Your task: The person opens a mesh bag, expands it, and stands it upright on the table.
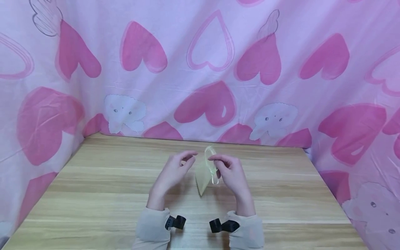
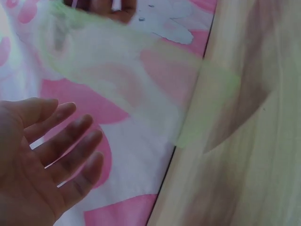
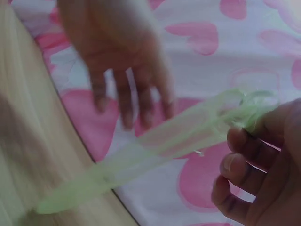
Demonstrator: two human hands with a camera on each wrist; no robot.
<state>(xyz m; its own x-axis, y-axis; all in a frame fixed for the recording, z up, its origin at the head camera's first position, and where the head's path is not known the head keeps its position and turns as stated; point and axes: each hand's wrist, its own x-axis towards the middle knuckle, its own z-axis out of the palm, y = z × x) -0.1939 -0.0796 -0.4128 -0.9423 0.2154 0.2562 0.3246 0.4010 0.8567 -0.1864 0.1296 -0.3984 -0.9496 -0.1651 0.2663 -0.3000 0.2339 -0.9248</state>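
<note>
A sheer pale yellow-green drawstring pouch (image 1: 203, 175) hangs above the table from my right hand (image 1: 229, 170), which pinches it near its gathered top between thumb and forefinger. In the right wrist view the see-through pouch (image 3: 155, 146) stretches down and left from the pinching fingers (image 3: 240, 139). My left hand (image 1: 175, 170) is beside the pouch, apart from it, with fingers loosely bent and nothing in them. The left wrist view shows that hand (image 2: 51, 155) with its fingers spread, below the blurred pouch (image 2: 136, 75).
A wood-grain table (image 1: 109, 194) spreads under both hands. Behind it and at both sides hangs a pink curtain (image 1: 175, 86) with hearts and white cartoon animals. Black camera mounts (image 1: 178, 222) sit on both sleeved wrists.
</note>
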